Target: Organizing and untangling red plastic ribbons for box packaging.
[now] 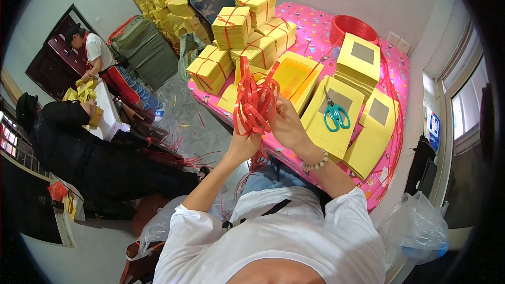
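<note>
Your left hand (243, 144) is coming up from below and closing its fingers around the lower end of the bundle of red ribbon (255, 100), which is standing up in loops between your two hands over the edge of the pink table (315, 37). Just to its right, your right hand (286, 123) is pinching the same strands from the side, so both hands are clamping the ribbon close together, and farther right the teal scissors (335, 114) are lying on a yellow paper stack (336, 100), well apart from your fingers.
</note>
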### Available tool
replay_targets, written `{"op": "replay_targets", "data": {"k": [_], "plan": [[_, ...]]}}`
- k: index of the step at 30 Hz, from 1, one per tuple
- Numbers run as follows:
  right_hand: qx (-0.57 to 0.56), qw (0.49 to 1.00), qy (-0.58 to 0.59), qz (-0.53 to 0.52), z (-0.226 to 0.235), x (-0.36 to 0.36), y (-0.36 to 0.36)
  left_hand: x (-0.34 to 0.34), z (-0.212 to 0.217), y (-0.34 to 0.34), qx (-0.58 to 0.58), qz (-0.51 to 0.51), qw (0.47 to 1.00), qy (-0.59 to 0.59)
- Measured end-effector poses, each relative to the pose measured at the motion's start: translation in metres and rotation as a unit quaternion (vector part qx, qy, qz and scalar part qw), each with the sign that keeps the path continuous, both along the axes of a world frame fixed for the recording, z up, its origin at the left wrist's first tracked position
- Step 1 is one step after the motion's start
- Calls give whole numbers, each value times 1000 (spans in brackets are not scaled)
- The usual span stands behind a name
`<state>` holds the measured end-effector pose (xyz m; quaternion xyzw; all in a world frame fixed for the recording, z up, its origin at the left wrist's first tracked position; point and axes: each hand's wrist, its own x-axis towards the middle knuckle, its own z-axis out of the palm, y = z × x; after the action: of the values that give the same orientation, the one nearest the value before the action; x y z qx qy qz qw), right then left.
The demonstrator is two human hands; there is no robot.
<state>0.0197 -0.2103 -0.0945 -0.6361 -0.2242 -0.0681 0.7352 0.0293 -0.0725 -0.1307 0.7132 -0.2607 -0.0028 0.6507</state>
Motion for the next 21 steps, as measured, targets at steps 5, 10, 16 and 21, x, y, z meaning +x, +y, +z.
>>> {"op": "replay_targets", "data": {"k": [5, 10, 16, 21], "plan": [[-77, 994, -12, -78, 14, -8, 7, 0, 0, -8, -138, -17, 990, 10], [-178, 956, -172, -160, 14, -10, 7, -8, 15, -8, -213, -60, 970, 102], [-105, 984, -52, -136, -1, -14, 17, -8, 28, -9, -202, 44, 973, 103], [1, 996, -10, -87, -4, -20, 23, -11, 25, -8, -158, 94, 983, -23]]}}
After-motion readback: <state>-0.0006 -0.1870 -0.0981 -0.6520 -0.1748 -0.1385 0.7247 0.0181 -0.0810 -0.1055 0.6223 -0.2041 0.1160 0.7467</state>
